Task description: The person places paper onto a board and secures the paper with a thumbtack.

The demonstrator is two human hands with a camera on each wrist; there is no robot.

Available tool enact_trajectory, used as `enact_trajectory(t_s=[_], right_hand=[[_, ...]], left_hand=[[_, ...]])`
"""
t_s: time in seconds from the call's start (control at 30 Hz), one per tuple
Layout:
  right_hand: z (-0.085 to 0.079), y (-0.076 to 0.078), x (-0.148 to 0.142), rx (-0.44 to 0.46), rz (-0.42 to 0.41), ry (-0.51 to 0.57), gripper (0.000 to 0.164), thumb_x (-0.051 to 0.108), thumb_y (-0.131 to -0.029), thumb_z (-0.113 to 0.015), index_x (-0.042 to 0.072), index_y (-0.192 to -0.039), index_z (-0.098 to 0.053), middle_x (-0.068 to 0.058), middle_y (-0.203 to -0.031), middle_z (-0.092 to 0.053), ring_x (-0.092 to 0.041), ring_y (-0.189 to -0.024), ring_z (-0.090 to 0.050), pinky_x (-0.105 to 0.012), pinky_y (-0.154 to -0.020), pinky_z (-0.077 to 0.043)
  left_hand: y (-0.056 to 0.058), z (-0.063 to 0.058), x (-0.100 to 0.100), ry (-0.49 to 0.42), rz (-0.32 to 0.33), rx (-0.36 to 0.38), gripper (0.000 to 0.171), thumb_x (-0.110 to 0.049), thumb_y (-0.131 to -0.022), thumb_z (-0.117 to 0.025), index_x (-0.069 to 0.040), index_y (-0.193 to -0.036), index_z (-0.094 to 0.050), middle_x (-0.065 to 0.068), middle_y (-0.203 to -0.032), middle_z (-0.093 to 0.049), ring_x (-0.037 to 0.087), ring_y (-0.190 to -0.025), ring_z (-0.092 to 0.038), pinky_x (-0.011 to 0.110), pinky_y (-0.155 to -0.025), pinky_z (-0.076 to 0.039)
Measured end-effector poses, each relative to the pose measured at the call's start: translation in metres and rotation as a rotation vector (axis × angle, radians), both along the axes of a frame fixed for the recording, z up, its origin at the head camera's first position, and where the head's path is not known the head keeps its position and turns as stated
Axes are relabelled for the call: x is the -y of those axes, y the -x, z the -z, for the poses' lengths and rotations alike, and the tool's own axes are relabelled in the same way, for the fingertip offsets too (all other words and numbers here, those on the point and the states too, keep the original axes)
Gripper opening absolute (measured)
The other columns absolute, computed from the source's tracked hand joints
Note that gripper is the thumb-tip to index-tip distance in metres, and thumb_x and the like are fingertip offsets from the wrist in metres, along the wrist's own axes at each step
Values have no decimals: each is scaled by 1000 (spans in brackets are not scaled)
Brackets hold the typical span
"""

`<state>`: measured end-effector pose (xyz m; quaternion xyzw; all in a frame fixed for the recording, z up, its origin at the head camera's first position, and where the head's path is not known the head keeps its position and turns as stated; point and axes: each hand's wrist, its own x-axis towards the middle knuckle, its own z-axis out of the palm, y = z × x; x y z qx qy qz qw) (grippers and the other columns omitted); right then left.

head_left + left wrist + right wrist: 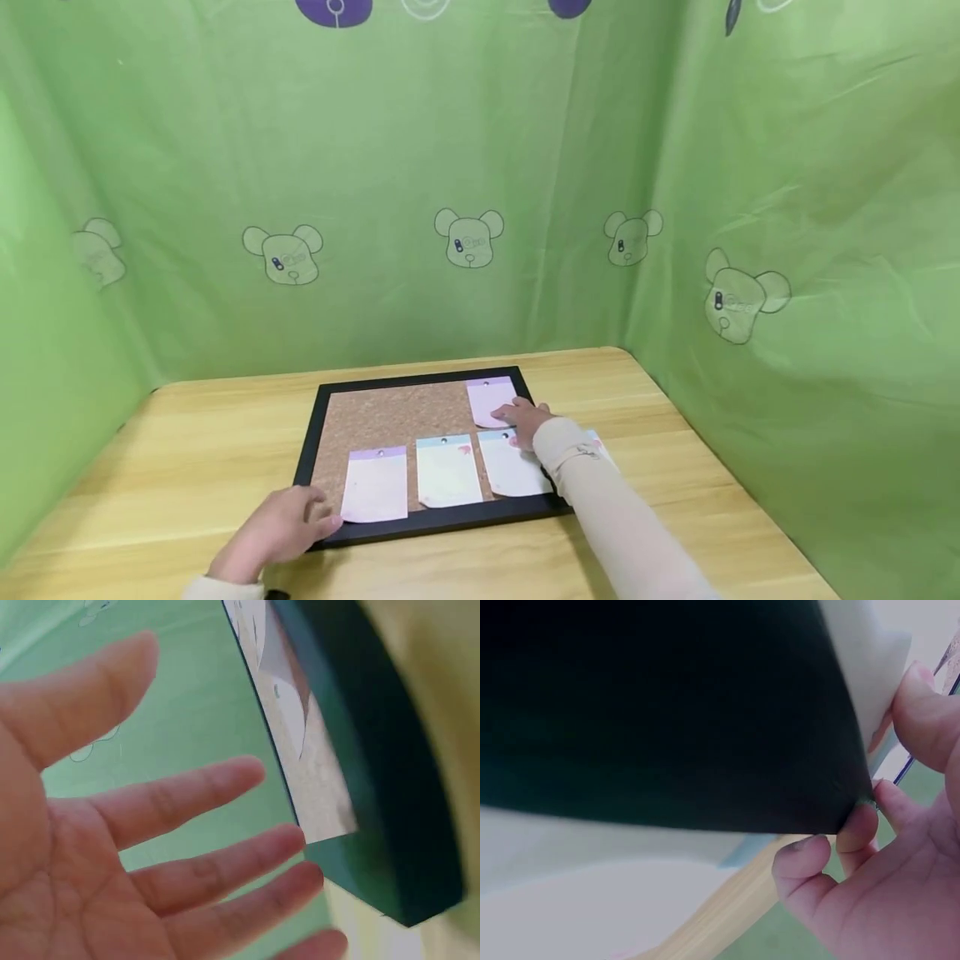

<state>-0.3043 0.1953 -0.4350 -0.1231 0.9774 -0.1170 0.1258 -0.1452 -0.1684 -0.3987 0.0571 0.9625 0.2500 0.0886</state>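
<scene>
A black-framed corkboard (397, 408) lies on the table. Pinned to it are a purple-topped note (375, 487) at lower left, two blue-topped notes (448, 471) beside it, and another purple-topped note (487, 396) at upper right. My right hand (525, 417) grips the board's right edge. Its thumb (926, 724) lies over the note side, and its curled fingers meet the dark frame (780, 750). By the lower left corner, my left hand (281, 529) is spread, its fingers (217, 787) extended alongside the frame and holding nothing.
A further note (600, 442) shows partly behind the right forearm, to the right of the board. Green curtains (375, 167) with bear-head prints surround the wooden table (187, 450) at the back and both sides.
</scene>
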Motion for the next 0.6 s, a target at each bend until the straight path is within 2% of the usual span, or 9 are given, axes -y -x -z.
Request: enact_trajectory(t_s=[0.17, 0.27, 0.37, 0.47, 0.6], right_hand=[[-6, -4, -3, 11, 17, 42, 52, 9, -92, -64, 27, -139, -52, -13, -155, -28, -47, -132, -29, -55, -97, -41], [-9, -8, -4, 36, 12, 60, 53, 7, -92, -65, 26, -139, -51, -14, -155, -28, -48, -133, -28, -54, -97, -42], [-12, -9, -5, 20, -32, 69, 52, 6, -91, -65, 22, -138, -52, -17, -153, -30, -48, -132, -30, -54, -99, -39], [-13, -6, -8, -13, -89, 89, 50, 4, -90, -66, 16, -136, -53, -21, -151, -33, -47, -133, -31, -56, -105, -31], [-13, -5, -14, -14, -114, 97, 48, 7, -91, -64, 14, -137, -52, -23, -151, -33, -40, -140, -26, -57, -111, -20]], left_hand=[[-8, 10, -1, 3, -31, 101, 53, -39, -84, -74, 3, -114, -66, 25, -117, -61, 48, -114, -53, 61, -94, -42], [-11, 17, -3, 13, -40, 135, 56, -42, -84, -73, 6, -113, -65, 27, -117, -58, 50, -113, -51, 62, -93, -42], [-12, 21, -6, 34, -46, 130, 56, -42, -84, -73, 8, -109, -66, 27, -113, -58, 51, -112, -51, 62, -93, -41], [-13, 21, -9, 50, -52, 101, 52, -39, -84, -73, 8, -106, -67, 23, -109, -59, 49, -111, -52, 61, -93, -42], [-11, 19, -11, 46, -47, 81, 49, -36, -85, -74, 8, -107, -67, 29, -116, -57, 49, -113, -51, 61, -95, -41]])
